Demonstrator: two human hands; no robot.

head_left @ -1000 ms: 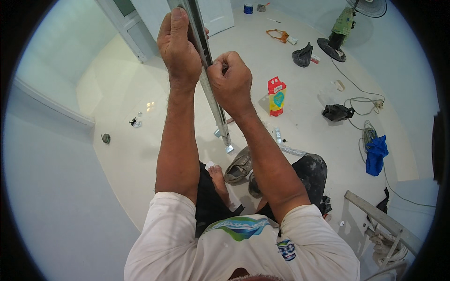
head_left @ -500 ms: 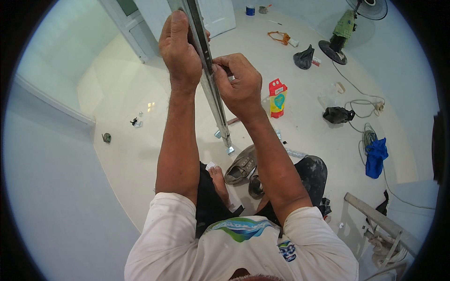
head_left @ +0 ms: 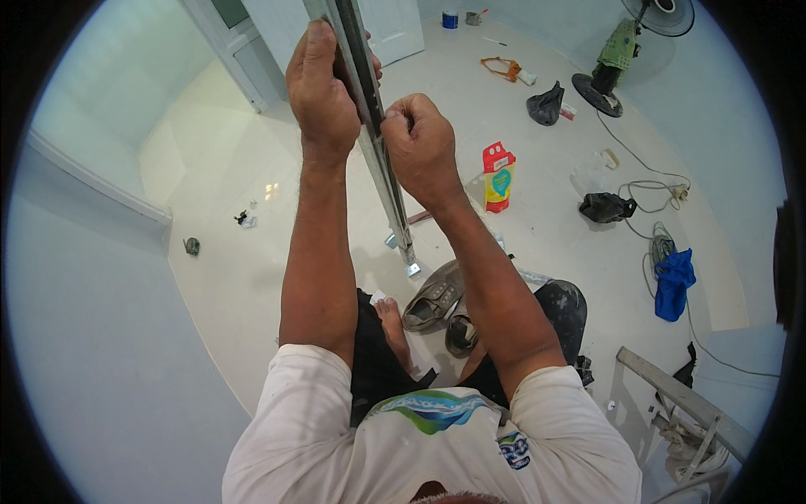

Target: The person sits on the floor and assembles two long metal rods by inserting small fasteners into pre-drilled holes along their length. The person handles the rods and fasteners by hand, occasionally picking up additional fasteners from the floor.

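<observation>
A long grey metal rail (head_left: 379, 164) with a dark slot along its face runs from the top edge down toward my feet. My left hand (head_left: 323, 97) is wrapped around its upper part, thumb on the near left side and fingertips showing past the right edge. My right hand (head_left: 422, 143) is closed in a pinch against the rail's right side, a little lower. Whatever sits between its thumb and forefinger is hidden. Small shiny metal brackets (head_left: 412, 270) show at the rail's lower end.
Grey shoes (head_left: 434, 301) lie by my feet. To the right are a red and yellow packet (head_left: 498, 178), black plastic bags (head_left: 546, 105), looped cable (head_left: 651, 186), a blue bag (head_left: 673, 286) and a fan (head_left: 606, 80). A metal ladder (head_left: 680, 395) is at lower right, a white door (head_left: 390, 29) ahead.
My right hand's fingers have curled in tighter and the hand has turned slightly at the rail's side. The left hand keeps its grip on the rail.
</observation>
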